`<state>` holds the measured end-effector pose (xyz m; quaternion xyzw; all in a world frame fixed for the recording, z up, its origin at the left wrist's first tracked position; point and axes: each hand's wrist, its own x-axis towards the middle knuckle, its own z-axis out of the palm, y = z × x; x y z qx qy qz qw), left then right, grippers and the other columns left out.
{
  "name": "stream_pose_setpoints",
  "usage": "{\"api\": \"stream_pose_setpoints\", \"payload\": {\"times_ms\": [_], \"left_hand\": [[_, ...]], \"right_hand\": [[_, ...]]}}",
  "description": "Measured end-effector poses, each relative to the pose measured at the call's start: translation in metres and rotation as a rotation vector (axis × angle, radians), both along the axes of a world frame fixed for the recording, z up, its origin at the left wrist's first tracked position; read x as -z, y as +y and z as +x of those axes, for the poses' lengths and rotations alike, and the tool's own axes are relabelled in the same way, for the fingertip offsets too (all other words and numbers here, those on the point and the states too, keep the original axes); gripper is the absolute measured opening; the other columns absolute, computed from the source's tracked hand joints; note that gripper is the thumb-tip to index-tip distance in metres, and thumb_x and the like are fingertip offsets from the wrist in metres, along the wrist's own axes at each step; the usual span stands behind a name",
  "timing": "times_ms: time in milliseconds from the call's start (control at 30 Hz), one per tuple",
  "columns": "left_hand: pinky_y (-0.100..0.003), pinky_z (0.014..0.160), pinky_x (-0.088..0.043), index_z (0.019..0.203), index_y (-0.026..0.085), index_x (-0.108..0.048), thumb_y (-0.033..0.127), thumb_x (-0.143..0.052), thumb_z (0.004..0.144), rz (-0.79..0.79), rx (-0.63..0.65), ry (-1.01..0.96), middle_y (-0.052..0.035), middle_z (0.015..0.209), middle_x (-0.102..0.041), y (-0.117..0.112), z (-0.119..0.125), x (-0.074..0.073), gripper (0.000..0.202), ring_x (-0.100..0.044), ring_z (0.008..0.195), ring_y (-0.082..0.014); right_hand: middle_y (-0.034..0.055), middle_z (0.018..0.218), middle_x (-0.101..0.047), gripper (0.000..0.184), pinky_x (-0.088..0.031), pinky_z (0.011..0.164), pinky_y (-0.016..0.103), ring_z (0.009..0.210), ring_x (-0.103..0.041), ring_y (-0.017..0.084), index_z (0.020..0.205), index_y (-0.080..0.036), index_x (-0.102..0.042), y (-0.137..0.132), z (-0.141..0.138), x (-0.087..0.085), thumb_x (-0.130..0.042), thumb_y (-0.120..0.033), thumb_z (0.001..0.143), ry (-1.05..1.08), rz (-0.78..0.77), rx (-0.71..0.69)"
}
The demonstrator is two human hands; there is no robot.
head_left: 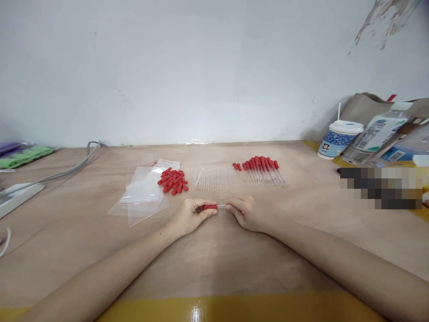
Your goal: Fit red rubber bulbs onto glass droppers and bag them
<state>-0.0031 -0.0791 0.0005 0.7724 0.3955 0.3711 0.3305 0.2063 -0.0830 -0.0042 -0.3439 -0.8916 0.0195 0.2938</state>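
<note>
Between thumb and fingers, my left hand (pixel 196 216) pinches a red rubber dropper bulb (pixel 209 207). My right hand (pixel 244 212) is closed on a thin glass dropper tube (pixel 221 206), whose visible end meets the bulb's mouth; the rest of the tube is hidden by my fingers. Just beyond my left hand lies a pile of red bulbs (pixel 172 180). A row of bare glass tubes (pixel 214 177) lies beyond both hands. To its right, several droppers with red bulbs fitted (pixel 263 171) lie side by side.
Clear plastic bags (pixel 142 192) lie left of the bulb pile. A paper cup (pixel 339 139) and a plastic bottle (pixel 378 134) stand at the back right. At the left are a grey cable (pixel 75 167), a white power strip (pixel 22 197) and green packets (pixel 27 156).
</note>
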Motion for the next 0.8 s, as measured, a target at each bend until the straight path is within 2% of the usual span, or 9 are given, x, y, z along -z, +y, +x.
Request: {"api": "stream_pose_setpoints", "payload": {"times_ms": [167, 267, 333, 433, 533, 633, 700, 800], "left_hand": [[-0.029, 0.070, -0.056, 0.090, 0.017, -0.070, 0.028, -0.063, 0.075, 0.054, -0.001, 0.042, -0.0048, 0.087, -0.072, 0.002, -0.001, 0.003, 0.020, -0.067, 0.076, -0.0184], [-0.028, 0.068, -0.054, 0.092, 0.018, -0.068, 0.027, -0.060, 0.078, 0.136, -0.009, 0.113, -0.0048, 0.088, -0.070, 0.001, -0.002, 0.001, 0.018, -0.065, 0.075, -0.0165], [-0.027, 0.065, -0.053, 0.102, 0.019, -0.064, 0.025, -0.059, 0.079, 0.215, -0.044, 0.160, -0.0052, 0.091, -0.066, 0.000, -0.002, -0.002, 0.024, -0.063, 0.072, -0.0141], [-0.025, 0.058, -0.051, 0.113, 0.019, -0.055, 0.023, -0.060, 0.076, 0.260, -0.133, 0.207, -0.0036, 0.088, -0.059, 0.001, -0.003, -0.005, 0.037, -0.056, 0.062, -0.0104], [-0.024, 0.057, -0.048, 0.106, 0.018, -0.057, 0.023, -0.060, 0.076, 0.249, -0.135, 0.273, -0.0017, 0.080, -0.055, 0.003, -0.003, -0.005, 0.030, -0.053, 0.062, -0.0108], [-0.025, 0.060, -0.047, 0.099, 0.018, -0.061, 0.023, -0.056, 0.079, 0.270, -0.103, 0.320, -0.0016, 0.077, -0.054, 0.003, -0.003, -0.004, 0.022, -0.052, 0.064, -0.0114], [-0.025, 0.061, -0.047, 0.096, 0.018, -0.062, 0.023, -0.055, 0.079, 0.269, -0.088, 0.323, -0.0021, 0.078, -0.054, 0.004, -0.003, -0.004, 0.019, -0.052, 0.063, -0.0114], [-0.026, 0.062, -0.046, 0.092, 0.017, -0.063, 0.023, -0.054, 0.080, 0.255, -0.069, 0.317, -0.0031, 0.080, -0.056, 0.004, -0.003, -0.004, 0.016, -0.053, 0.065, -0.0118]], "right_hand": [[0.0028, 0.068, -0.061, 0.028, -0.036, 0.057, 0.022, 0.060, -0.052, 0.012, 0.079, -0.016, -0.059, -0.005, -0.003, -0.011, -0.035, -0.023, 0.091, -0.078, -0.135, 0.049], [0.0039, 0.076, -0.060, 0.024, -0.037, 0.062, 0.022, 0.066, -0.053, 0.012, 0.075, -0.016, -0.059, -0.009, -0.002, -0.018, -0.041, -0.023, 0.088, -0.108, -0.129, 0.067], [0.0050, 0.081, -0.060, 0.021, -0.038, 0.065, 0.023, 0.070, -0.053, 0.012, 0.072, -0.016, -0.060, -0.008, 0.002, -0.022, -0.044, -0.021, 0.086, -0.106, -0.116, 0.112], [0.0037, 0.074, -0.061, 0.020, -0.037, 0.062, 0.022, 0.066, -0.053, 0.012, 0.071, -0.016, -0.062, 0.006, 0.016, -0.030, -0.046, -0.019, 0.082, -0.012, -0.183, 0.275], [0.0007, 0.058, -0.058, 0.022, -0.035, 0.054, 0.022, 0.055, -0.051, 0.012, 0.061, -0.017, -0.061, 0.033, 0.034, -0.038, -0.048, -0.024, 0.078, 0.083, -0.258, 0.513], [0.0013, 0.050, -0.055, 0.027, -0.035, 0.055, 0.023, 0.054, -0.052, 0.013, 0.049, -0.017, -0.056, 0.061, 0.044, -0.042, -0.050, -0.027, 0.073, 0.064, -0.278, 0.720], [0.0034, 0.053, -0.057, 0.030, -0.036, 0.057, 0.025, 0.057, -0.054, 0.016, 0.049, -0.018, -0.057, 0.073, 0.041, -0.040, -0.049, -0.032, 0.074, 0.028, -0.289, 0.810], [0.0077, 0.068, -0.063, 0.033, -0.038, 0.060, 0.029, 0.067, -0.058, 0.021, 0.064, -0.018, -0.066, 0.084, 0.031, -0.035, -0.044, -0.040, 0.078, -0.031, -0.271, 0.927]]}}
